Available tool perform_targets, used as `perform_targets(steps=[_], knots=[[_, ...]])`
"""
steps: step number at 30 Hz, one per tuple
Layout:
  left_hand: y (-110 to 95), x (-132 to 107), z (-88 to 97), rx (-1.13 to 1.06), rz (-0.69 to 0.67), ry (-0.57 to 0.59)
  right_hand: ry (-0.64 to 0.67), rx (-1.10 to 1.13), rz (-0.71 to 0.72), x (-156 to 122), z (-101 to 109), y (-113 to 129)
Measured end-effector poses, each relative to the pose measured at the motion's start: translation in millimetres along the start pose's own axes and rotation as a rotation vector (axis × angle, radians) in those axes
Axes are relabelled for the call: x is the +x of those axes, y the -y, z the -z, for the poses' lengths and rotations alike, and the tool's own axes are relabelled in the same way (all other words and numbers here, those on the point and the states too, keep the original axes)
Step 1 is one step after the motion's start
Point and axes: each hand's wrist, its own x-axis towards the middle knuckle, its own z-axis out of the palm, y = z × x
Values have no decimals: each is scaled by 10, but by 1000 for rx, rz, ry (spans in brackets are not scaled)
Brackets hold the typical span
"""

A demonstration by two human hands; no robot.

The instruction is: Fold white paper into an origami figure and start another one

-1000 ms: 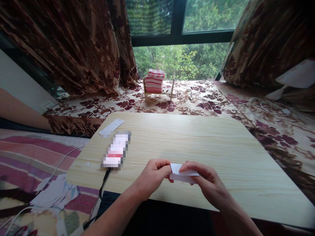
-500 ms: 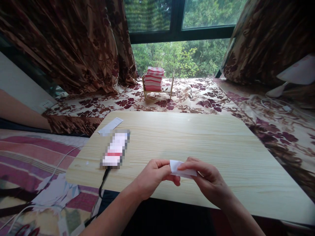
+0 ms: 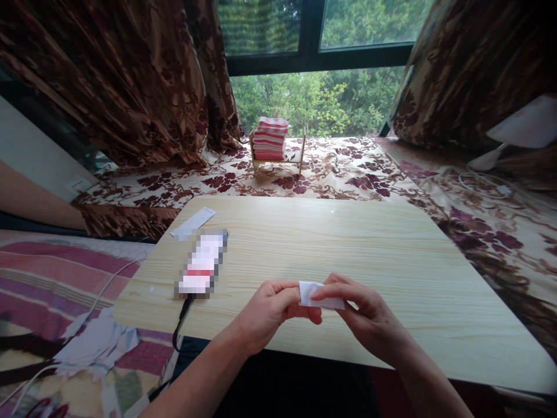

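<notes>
My left hand [image 3: 266,312] and my right hand [image 3: 369,321] meet over the near edge of a pale wooden table [image 3: 348,244]. Both pinch a small folded piece of white paper [image 3: 311,293] held just above the tabletop. The left thumb and fingers close on its left end. The right fingers lie along its top and right side, hiding most of it.
A blurred phone-like object [image 3: 201,270] with a black cable [image 3: 179,321] lies at the table's left, beside a white paper strip [image 3: 192,223]. Behind, on a floral cloth [image 3: 348,168], stands a small wooden rack with striped cloths [image 3: 270,139]. Curtains flank the window. Paper scraps [image 3: 98,342] lie lower left.
Both hands with the paper sit slightly higher and further left in the picture, and the fingers have closed in tighter on the paper. Everything on the table stays where it was.
</notes>
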Motion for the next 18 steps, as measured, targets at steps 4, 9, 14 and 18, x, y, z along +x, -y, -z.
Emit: perform_targets(steps=[4, 9, 14, 18], knots=[[12, 8, 9, -8, -21, 12, 1, -16, 2, 8, 9, 16], [61, 37, 11, -1, -28, -64, -25, -24, 31, 12, -2, 26], [75, 53, 11, 18, -36, -140, -192, 27, -147, -2, -17, -32], [86, 46, 16, 63, -55, -197, -221, 134, -324, 1, 17, -55]])
